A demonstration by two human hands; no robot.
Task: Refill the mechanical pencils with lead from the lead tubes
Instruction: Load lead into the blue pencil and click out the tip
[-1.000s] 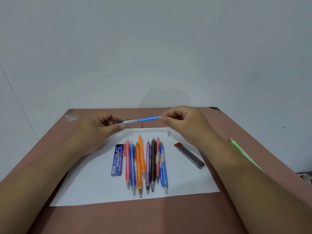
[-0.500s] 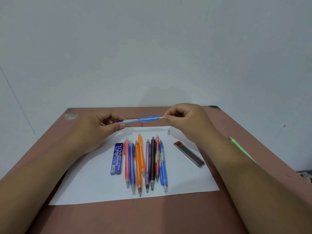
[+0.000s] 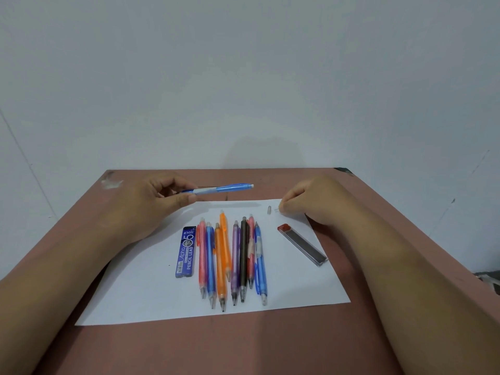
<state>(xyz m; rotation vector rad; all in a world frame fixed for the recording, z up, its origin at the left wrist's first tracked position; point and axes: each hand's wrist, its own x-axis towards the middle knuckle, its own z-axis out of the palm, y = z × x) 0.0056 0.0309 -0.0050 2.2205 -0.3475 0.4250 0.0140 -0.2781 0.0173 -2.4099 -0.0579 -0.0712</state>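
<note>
The left hand (image 3: 151, 201) holds a blue pencil (image 3: 221, 188) up in the air above the counter (image 3: 270, 345). Its thumb and fingers are curled round the tip end, and the back end sticks out to the right with nothing on it. The right hand (image 3: 311, 204) is down on the far right corner of the white paper (image 3: 140, 299). Its fingers are bunched together and touch the paper beside a tiny clear cap (image 3: 269, 210). It may be pinching something very small there, but I cannot tell what.

The blue pencil looks light and hard, made of smooth plastic, so it could slip. The grip part near the tip is a good place to hold it. The lead will be very thin and will snap easily, so it needs soft fingers.

More pencils (image 3: 232, 261) lie side by side in the middle of the paper. A blue lead tube (image 3: 186, 251) lies just left of them. A clear lead tube with a red cap (image 3: 301, 244) lies to their right, near the right hand.
</note>
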